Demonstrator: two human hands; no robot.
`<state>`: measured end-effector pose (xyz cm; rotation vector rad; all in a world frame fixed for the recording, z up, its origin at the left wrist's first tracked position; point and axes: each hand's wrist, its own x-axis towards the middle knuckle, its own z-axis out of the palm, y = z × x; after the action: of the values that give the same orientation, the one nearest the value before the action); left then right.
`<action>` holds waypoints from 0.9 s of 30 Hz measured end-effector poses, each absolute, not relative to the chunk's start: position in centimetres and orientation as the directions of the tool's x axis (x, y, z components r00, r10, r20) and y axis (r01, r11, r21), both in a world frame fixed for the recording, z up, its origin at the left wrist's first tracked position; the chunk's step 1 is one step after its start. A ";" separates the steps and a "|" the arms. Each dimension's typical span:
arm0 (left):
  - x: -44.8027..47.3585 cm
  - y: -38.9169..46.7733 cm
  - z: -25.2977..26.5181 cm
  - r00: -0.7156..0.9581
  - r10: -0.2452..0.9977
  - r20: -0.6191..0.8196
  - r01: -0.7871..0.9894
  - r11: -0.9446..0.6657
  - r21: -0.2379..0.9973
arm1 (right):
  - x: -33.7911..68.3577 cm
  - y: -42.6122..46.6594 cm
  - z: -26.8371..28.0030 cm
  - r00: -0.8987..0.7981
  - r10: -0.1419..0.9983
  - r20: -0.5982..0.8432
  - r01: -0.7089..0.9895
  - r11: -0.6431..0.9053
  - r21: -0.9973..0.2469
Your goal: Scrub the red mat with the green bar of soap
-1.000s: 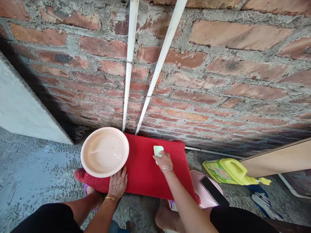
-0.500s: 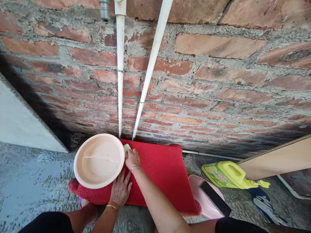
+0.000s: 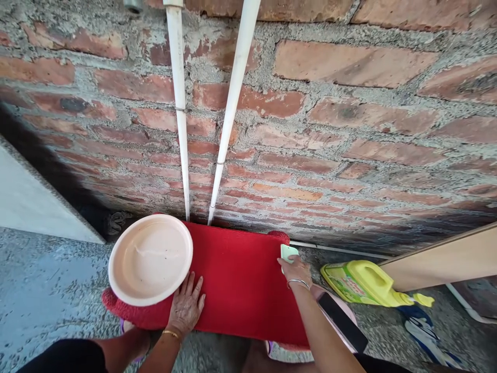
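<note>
A red cloth (image 3: 240, 280) with fuzzy rolled ends lies spread out before me. My left hand (image 3: 186, 304) presses flat on it, fingers spread, close beside the rim of a pale pink basin (image 3: 151, 298). The basin rests on the cloth's left part, with a little water and a few dark specks in it. Over the cloth's far right corner, my right hand (image 3: 297, 269) grips a pale green rounded block (image 3: 289, 252). The fingers cover much of the block, so I cannot tell whether it is soap or a brush.
To the right, a dark phone (image 3: 344, 321) lies on a round pink surface (image 3: 351, 316). Past it are a yellow-green detergent bottle (image 3: 361, 282) on its side and a blue-and-white slipper (image 3: 425, 334). Two white pipes (image 3: 223, 150) run down the brick wall (image 3: 310, 109) behind the cloth.
My right hand has moved right with the pale green block, from beside the basin to the cloth's far right corner. My left hand stays flat by the basin. The view has shifted slightly.
</note>
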<state>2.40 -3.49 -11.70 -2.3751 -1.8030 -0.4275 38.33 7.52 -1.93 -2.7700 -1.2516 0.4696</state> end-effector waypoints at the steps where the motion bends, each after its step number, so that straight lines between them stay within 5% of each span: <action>1: 2.4 -3.5 -11.6 0.241 0.922 0.304 0.959 -0.274 0.070 | 38.1 7.5 -1.9 0.642 0.727 -0.242 0.707 -0.684 -0.179; 4: 2.5 -3.4 -11.4 0.238 0.916 0.323 0.960 -0.271 0.063 | 33.2 8.9 -1.9 0.554 0.806 -0.207 0.772 -0.591 -0.235; 9: 2.5 -3.4 -11.4 0.238 0.913 0.331 0.962 -0.269 0.052 | 18.9 12.4 -1.7 0.128 0.977 -0.172 0.921 -0.182 -0.345; 15: 2.4 -3.4 -11.4 0.233 0.917 0.324 0.961 -0.267 0.066 | 11.7 14.4 -1.1 -0.194 0.954 -0.228 0.942 0.117 -0.314; 22: 2.4 -3.4 -11.3 0.254 0.910 0.327 0.957 -0.285 0.051 | 25.8 14.9 -1.3 0.167 0.948 -0.272 0.951 -0.228 -0.208; 27: 2.3 -3.5 -11.2 0.276 0.902 0.331 0.951 -0.306 0.040 | 39.1 11.8 -0.5 0.519 0.814 -0.261 0.814 -0.564 -0.141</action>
<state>2.25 -3.48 -11.22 -2.3716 -1.7410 -0.4400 39.12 11.83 -0.46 -2.7370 -1.4664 0.4704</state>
